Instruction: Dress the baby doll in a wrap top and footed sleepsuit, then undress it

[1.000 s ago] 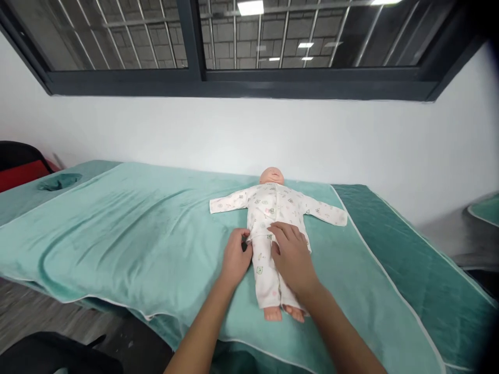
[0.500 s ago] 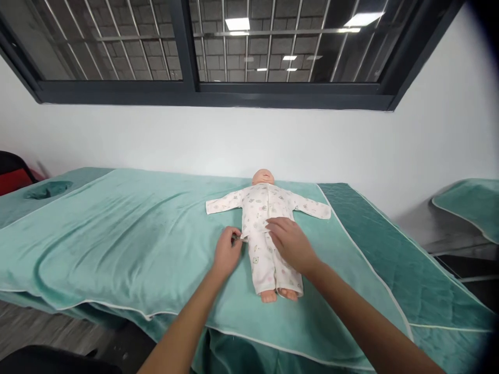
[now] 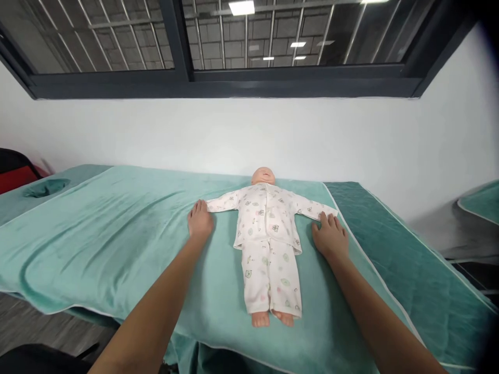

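A baby doll (image 3: 263, 175) lies on its back in a white patterned top (image 3: 266, 213) and matching trousers (image 3: 271, 275), arms spread sideways. Its bare feet (image 3: 260, 319) show below the trouser legs. My left hand (image 3: 200, 221) is at the cuff of the doll's sleeve on the left, fingers bent and close together around its end; the thumb is mostly hidden. At the other sleeve (image 3: 312, 206), my right hand (image 3: 331, 236) rests with fingers apart, their tips touching the cuff's lower edge. The top's hem lies over the trousers' waist.
A light green blanket (image 3: 128, 228) with white edging covers the bed under the doll. Darker quilted cover (image 3: 421, 280) shows at the right. A hole (image 3: 46, 188) is in the bed's left end. Behind are a white wall (image 3: 195, 135) and a barred window (image 3: 218, 41).
Both hands have left the waist and hem of the doll's clothes and moved outward and up to the sleeve cuffs. The hem now lies flatter, and the doll's legs look straighter.
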`<state>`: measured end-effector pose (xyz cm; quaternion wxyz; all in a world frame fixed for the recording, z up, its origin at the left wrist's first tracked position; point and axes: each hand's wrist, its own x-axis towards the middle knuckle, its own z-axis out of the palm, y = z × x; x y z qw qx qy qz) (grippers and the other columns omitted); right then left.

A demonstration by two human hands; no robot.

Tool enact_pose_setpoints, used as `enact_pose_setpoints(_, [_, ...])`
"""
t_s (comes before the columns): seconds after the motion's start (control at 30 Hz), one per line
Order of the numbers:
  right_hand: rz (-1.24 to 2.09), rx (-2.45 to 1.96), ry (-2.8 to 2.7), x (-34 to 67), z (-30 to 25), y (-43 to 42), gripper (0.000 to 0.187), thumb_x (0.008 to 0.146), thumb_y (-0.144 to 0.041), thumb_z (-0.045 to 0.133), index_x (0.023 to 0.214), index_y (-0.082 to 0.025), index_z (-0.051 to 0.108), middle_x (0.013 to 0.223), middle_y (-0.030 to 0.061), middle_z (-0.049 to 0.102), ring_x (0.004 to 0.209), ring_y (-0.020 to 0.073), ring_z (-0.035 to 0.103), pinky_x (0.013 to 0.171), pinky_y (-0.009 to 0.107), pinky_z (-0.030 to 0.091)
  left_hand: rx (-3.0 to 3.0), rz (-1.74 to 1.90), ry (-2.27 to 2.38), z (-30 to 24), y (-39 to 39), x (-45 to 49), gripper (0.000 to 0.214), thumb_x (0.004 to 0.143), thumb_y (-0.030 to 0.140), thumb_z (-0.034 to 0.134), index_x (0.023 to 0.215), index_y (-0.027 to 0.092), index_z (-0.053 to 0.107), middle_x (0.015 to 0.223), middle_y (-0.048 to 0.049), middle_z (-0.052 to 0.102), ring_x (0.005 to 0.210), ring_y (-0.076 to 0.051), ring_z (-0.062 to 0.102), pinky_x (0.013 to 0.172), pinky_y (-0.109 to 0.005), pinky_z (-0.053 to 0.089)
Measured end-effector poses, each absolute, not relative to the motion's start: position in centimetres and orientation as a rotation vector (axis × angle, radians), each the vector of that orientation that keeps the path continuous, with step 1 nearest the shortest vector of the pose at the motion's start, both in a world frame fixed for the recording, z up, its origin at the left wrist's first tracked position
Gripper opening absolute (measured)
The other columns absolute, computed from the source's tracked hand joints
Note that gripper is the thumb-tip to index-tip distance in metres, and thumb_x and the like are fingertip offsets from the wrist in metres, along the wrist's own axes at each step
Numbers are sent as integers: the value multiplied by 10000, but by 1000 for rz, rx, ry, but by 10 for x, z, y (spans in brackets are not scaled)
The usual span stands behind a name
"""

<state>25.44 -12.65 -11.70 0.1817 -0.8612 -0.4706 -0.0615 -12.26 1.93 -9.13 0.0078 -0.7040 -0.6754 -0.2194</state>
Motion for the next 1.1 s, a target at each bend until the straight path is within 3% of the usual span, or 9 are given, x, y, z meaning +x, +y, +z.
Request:
enact_pose_setpoints(0.23, [-142,-2425,-1289,260,-116,-124,626,966,-426,271,1499,-122,395,1555,172,374,1442,317,314,1150,479,243,-2089,-772,-2162,-87,16,-128,533,850,64,360,1358,75,522,1514,-168,444,1422,-294,379,1154,-454,308])
enact_pose_setpoints(0.43, [-221,-2368,-1375,246,-110,-138,618,979,-398,287,1536,-132,320,1613,177,242,1510,332,115,1166,530,190,-2155,-1045,-2022,-91,-30,-115,546,798,68,419,1333,83,524,1431,-180,507,1354,-303,445,1127,-438,373])
enact_pose_setpoints(0.57, [-151,-2212,-1635,213,-112,-181,626,988,-387,295,1550,-111,274,1606,137,285,1494,288,216,1167,478,252,-2382,-1292,-1884,-107,-103,-102,496,800,92,447,1283,152,541,1348,-136,580,1259,-286,535,1095,-464,414])
enact_pose_setpoints(0.7, [-150,-1988,-1777,157,-131,-260,571,996,-309,313,1555,-205,258,1569,68,382,1477,244,274,1176,476,257,-2640,-1497,-1750,-123,-192,-91,416,761,39,434,1106,223,573,1274,-63,626,1237,-233,547,1146,-498,342])
enact_pose_setpoints(0.77, [-134,-1931,-1732,130,-144,-299,611,984,-315,379,1566,-255,203,1569,58,380,1469,262,288,1151,509,297,-2787,-1550,-1722,-129,-227,-89,436,718,6,431,1069,233,554,1300,-57,598,1248,-215,532,1121,-475,374])
enact_pose_setpoints(0.87, [-73,-1869,-1617,101,-153,-333,669,964,-355,469,1562,-280,177,1555,84,385,1435,294,342,1078,530,396,-2842,-1585,-1686,-134,-254,-86,390,761,50,491,1105,229,530,1278,-83,581,1236,-222,522,1054,-450,426])
enact_pose_setpoints(1.0, [-34,-1772,-1645,83,-131,-331,563,964,-274,476,1501,-300,309,1598,69,289,1470,289,259,1036,489,460,-2767,-1594,-1697,-130,-251,-78,223,795,147,572,1006,219,557,1064,-63,644,1076,-239,576,1007,-462,406])
enact_pose_setpoints(1.1, [-107,-1743,-1770,76,-104,-311,385,951,-199,470,1331,-257,504,1597,84,291,1486,321,207,1061,545,419,-2785,-1570,-1814,-122,-244,-73,71,795,166,574,846,213,561,890,-25,640,928,-221,579,939,-421,406])
